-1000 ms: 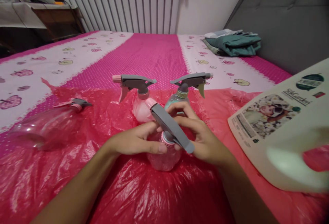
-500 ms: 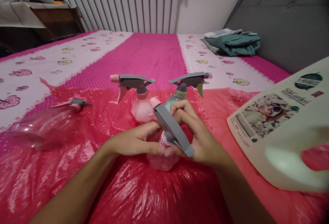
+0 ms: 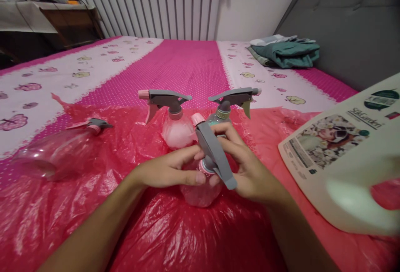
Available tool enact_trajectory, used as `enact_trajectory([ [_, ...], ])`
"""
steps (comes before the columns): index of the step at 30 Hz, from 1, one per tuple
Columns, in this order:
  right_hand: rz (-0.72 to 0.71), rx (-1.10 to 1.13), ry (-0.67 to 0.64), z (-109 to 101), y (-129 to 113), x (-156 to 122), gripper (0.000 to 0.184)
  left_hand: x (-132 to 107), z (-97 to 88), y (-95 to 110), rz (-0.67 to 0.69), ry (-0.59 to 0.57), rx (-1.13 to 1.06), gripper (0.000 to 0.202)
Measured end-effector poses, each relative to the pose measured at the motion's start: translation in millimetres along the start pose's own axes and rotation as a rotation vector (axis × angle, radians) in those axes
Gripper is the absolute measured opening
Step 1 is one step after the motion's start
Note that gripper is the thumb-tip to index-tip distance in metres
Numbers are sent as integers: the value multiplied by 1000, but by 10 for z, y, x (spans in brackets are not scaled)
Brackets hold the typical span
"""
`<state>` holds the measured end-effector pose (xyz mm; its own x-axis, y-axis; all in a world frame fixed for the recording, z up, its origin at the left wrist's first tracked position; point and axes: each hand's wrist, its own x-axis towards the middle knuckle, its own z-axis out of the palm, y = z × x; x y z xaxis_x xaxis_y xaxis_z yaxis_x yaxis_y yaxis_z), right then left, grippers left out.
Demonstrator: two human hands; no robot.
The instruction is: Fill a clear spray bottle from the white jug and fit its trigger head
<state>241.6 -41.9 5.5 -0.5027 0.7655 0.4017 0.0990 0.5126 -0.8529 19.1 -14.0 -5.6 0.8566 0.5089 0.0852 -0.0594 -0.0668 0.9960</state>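
Observation:
A clear spray bottle (image 3: 201,195) with a grey and pink trigger head (image 3: 214,151) stands in front of me on red plastic sheeting (image 3: 162,230). My left hand (image 3: 175,170) is closed around its neck and pink collar from the left. From the right, my right hand (image 3: 240,159) grips the same collar, its upper fingers bent behind the trigger head. Just beyond stand a pink-nozzled spray bottle (image 3: 178,132) with whitish contents and a green-triggered spray bottle (image 3: 222,116), partly hidden by my right hand.
An empty-looking clear spray bottle (image 3: 59,151) lies on its side at left. A large cream jug (image 3: 337,172) with a label leans in at right. Folded clothes (image 3: 286,51) lie on the pink patterned bedspread (image 3: 187,63), near a grey headboard (image 3: 353,26). Behind is a radiator (image 3: 150,9).
The trigger head has turned slightly, its nozzle now pointing more directly away from me. Both hands stay on the collar, fingers a little shifted. The whole view has slid slightly.

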Motion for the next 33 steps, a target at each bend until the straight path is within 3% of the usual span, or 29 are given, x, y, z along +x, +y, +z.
enact_trajectory([
  [7,-8,-24,52,33,20,31,39,14,13,68,-5,27,30,33],
  [16,-41,71,-26,-50,69,-30,6,23,-9,50,39,72,80,30],
  [22,-51,-24,25,-29,33,-11,3,20,10,67,24,75,85,29],
  [27,-71,-107,58,-11,11,14,12,10,11,45,26,108,100,31],
  [33,-39,-41,57,-27,39,7,15,13,-2,45,29,113,103,30],
])
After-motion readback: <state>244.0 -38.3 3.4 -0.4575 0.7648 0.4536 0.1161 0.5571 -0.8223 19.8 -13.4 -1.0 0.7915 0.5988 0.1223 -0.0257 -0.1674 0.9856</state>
